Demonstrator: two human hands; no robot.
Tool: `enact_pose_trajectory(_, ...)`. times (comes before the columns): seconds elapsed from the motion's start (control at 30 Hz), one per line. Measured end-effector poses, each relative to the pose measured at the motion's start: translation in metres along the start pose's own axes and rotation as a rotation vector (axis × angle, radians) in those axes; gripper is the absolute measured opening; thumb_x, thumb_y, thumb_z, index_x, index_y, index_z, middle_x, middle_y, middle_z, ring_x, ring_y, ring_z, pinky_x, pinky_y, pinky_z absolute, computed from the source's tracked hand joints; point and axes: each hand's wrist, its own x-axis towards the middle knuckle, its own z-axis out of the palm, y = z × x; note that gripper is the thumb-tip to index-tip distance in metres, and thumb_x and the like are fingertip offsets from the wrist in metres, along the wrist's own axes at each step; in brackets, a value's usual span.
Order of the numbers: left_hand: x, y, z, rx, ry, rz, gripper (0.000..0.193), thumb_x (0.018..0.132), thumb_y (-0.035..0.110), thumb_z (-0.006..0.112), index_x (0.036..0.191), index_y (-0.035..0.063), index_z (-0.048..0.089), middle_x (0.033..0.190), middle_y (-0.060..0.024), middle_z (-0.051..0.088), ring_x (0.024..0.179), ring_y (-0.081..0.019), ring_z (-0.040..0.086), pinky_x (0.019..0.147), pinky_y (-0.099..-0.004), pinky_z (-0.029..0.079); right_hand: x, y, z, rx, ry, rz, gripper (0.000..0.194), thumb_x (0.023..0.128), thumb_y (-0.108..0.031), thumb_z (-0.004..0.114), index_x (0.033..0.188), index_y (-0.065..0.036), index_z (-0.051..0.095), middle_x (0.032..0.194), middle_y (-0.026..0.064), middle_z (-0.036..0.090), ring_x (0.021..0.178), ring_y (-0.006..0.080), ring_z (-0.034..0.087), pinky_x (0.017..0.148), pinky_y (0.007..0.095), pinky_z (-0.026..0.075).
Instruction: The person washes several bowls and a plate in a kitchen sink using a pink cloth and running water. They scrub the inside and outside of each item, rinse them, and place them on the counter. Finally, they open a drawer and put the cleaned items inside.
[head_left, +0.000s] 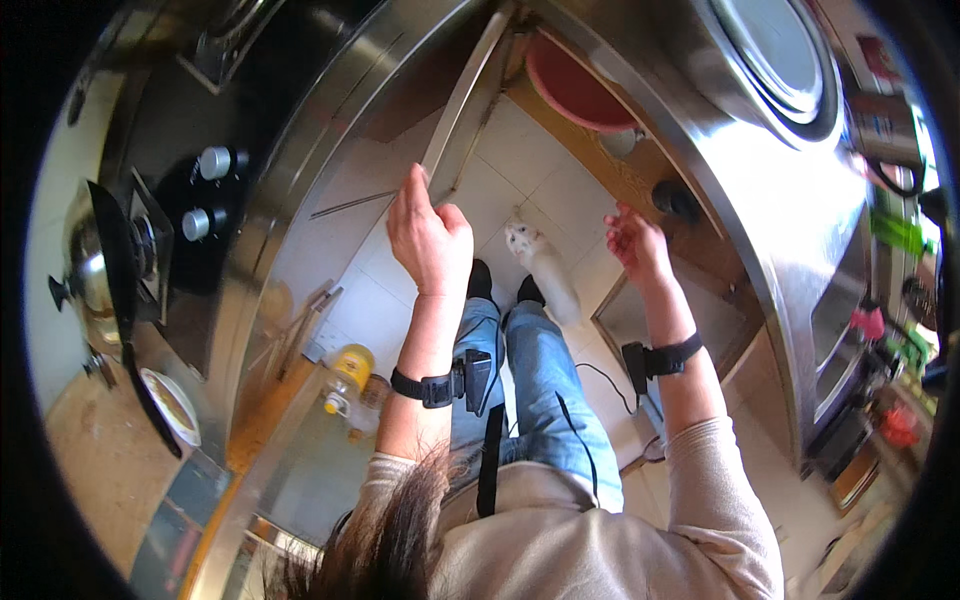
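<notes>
My left hand is at the edge of an opened cabinet door, its fingertips touching or very near that edge; which of the two I cannot tell. Its thumb stands a little off the fingers. To the right, my right hand hangs in the air with loosely curled fingers and nothing seen in it. Between the hands, lower down on the tiled floor, a white cat stands near my feet with its head raised. Each forearm wears a black strap with a small device.
A gas stove with knobs and a lidded pot stands left. A yellow-labelled oil bottle is below the counter. A red basin sits inside the lower cabinet. Metal basins rest on the steel counter at right.
</notes>
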Motion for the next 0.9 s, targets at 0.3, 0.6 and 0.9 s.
enact_pose_trajectory(0.3,-0.027,0.052,0.029,-0.319,-0.433,-0.103,0.042,0.083,0.000,0.050,0.123,-0.0058,0.056,0.112,-0.0221,0.065,0.104,-0.0328,0.063,0.094,-0.0344,0.048,-0.144,0.028,-0.076,0.002,0.286,-0.194,0.029,0.094,-0.007,0.045,0.121,-0.003,0.051,0.088,0.0071,0.065,0.066,0.0086,0.059,0.058,0.0203,0.048)
enact_pose_trajectory(0.6,-0.028,0.114,0.060,-0.875,-0.879,-0.575,0.068,0.083,-0.003,0.044,0.148,0.0050,0.028,0.147,-0.0175,0.039,0.115,-0.0242,0.055,0.094,-0.0382,0.045,-0.234,0.067,-0.177,-0.786,1.215,-0.397,0.041,0.086,-0.018,0.053,0.124,-0.003,0.052,0.125,0.0177,0.055,0.118,0.0329,0.051,0.101,0.0453,0.039)
enact_pose_trajectory(0.9,-0.011,0.140,0.067,-0.802,-1.019,-0.551,0.030,0.098,0.016,0.045,0.126,0.0089,0.049,0.117,-0.0049,0.055,0.111,-0.0267,0.055,0.088,-0.0470,0.047,-0.248,0.102,-0.187,-0.815,0.898,0.080,0.040,0.083,-0.016,0.047,0.119,0.000,0.055,0.112,0.0250,0.063,0.108,0.0386,0.059,0.092,0.0504,0.046)
